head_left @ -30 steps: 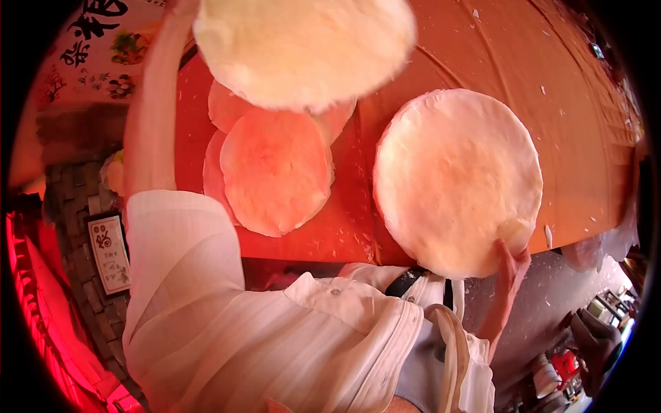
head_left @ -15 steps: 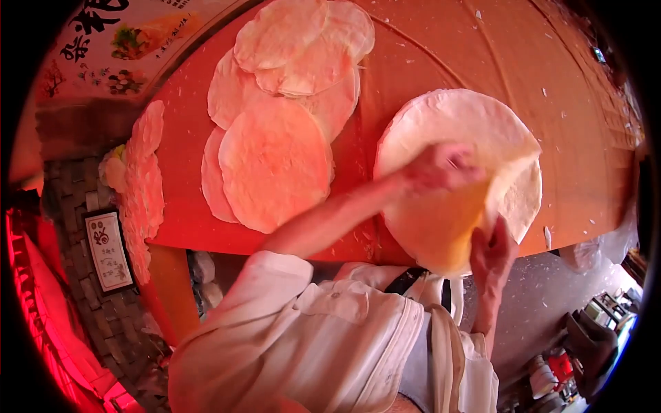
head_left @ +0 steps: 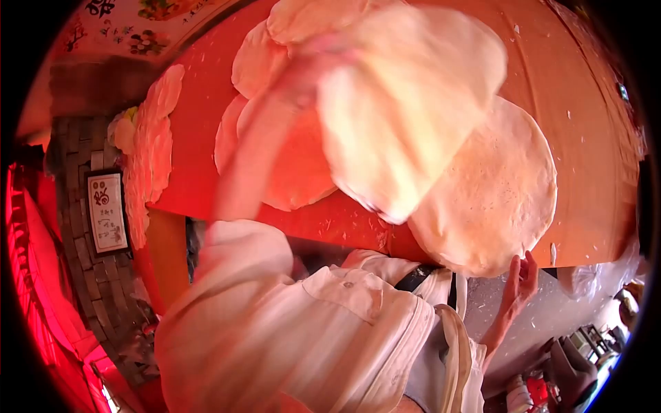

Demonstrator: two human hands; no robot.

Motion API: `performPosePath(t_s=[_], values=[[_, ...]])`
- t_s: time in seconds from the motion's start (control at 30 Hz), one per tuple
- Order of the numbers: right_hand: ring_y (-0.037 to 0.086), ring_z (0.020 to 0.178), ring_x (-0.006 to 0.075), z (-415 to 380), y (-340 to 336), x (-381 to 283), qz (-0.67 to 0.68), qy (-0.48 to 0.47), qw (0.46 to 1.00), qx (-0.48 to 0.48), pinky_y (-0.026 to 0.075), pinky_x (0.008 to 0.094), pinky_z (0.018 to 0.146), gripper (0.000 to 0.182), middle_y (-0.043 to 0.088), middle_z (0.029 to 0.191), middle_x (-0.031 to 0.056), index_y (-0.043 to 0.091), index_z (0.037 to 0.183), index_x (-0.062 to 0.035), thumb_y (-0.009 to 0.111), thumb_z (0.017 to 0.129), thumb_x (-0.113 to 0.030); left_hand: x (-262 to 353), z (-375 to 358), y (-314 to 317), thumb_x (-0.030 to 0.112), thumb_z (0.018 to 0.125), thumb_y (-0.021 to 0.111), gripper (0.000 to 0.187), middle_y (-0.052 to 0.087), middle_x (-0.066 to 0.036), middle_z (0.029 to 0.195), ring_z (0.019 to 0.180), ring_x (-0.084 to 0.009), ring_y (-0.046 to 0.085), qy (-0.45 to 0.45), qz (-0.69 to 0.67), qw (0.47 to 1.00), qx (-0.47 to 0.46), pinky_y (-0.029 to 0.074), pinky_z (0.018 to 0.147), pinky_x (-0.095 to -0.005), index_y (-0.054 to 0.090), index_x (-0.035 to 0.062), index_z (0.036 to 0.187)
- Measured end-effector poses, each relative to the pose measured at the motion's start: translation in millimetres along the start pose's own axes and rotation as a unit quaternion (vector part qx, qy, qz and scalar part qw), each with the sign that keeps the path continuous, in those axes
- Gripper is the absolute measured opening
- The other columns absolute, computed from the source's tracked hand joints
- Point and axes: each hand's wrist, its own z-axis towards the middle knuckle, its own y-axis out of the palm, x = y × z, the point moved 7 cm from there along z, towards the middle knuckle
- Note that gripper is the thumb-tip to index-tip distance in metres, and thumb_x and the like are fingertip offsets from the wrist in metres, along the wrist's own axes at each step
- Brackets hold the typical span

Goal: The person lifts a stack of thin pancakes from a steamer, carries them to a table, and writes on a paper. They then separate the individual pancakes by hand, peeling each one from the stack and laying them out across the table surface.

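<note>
Above the orange table (head_left: 592,138), left hand (head_left: 313,58) raised, motion-blurred; it carries a thin round flatbread (head_left: 406,103) lifted clear of the surface. How the fingers close on it cannot be told through the blur. This flatbread hangs tilted, overlapping in view a stack of round flatbreads (head_left: 492,196) lying flat at the table's near edge. Right hand (head_left: 520,282) open, fingers extended, empty, at the near rim of that stack, at or just under its edge. Further flatbreads (head_left: 251,65) lie spread and overlapping on the far left of the table. White sleeve (head_left: 234,289) fills the lower view.
</note>
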Motion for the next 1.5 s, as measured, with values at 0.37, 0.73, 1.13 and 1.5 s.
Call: performPosePath(t_s=[0.37,0.73,1.13,1.5], values=[[0.056,0.072,0.0055,0.6,4.2,33.7,0.205,0.123,0.971,-0.019,0.046,0.0194,0.064,0.047,0.062,0.087,0.0028,0.051,0.126,0.0008,0.068,0.089,-0.022,-100.4,-276.5,-442.1,0.011,0.085,0.062,0.018,0.052,-0.004,0.073,0.05,-0.0129,0.048,-0.148,0.216,0.731,0.63,0.044,0.041,-0.029,0.046,0.0052,0.08],[0.06,0.109,0.0285,12.4,15.8,3.9,0.493,0.25,0.832,-0.048,0.053,0.038,0.086,0.039,0.061,0.117,0.0175,0.05,0.125,0.0044,0.053,0.096,-0.022,-127.5,-78.1,90.3,0.013,0.092,0.06,0.034,0.064,-0.01,0.1,0.089,-0.016,0.065,0.005,-0.022,0.998,0.057,0.053,0.077,-0.028,0.052,-0.0016,0.122],[0.061,0.071,0.0109,8.7,21.3,-17.5,0.379,0.181,0.903,-0.086,0.051,0.0222,0.059,0.043,0.063,0.091,0.0065,0.054,0.115,0.0008,0.072,0.085,-0.024,-152.7,-53.0,327.4,0.006,0.082,0.064,0.032,0.066,-0.006,0.087,0.082,-0.0071,0.059,-0.011,0.124,0.978,-0.167,0.049,0.073,-0.0237,0.061,-0.0023,0.112],[0.066,0.072,0.015,-9.3,31.5,22.1,0.313,0.203,0.912,-0.169,0.055,0.0255,0.058,0.039,0.067,0.093,0.0099,0.057,0.11,0.005,0.07,0.082,-0.017,-136.2,-48.3,340.7,0.009,0.078,0.06,0.026,0.064,-0.022,0.081,0.078,-0.0362,0.065,0.12,0.37,0.916,-0.1,0.052,0.069,-0.0396,0.065,0.0056,0.104]])
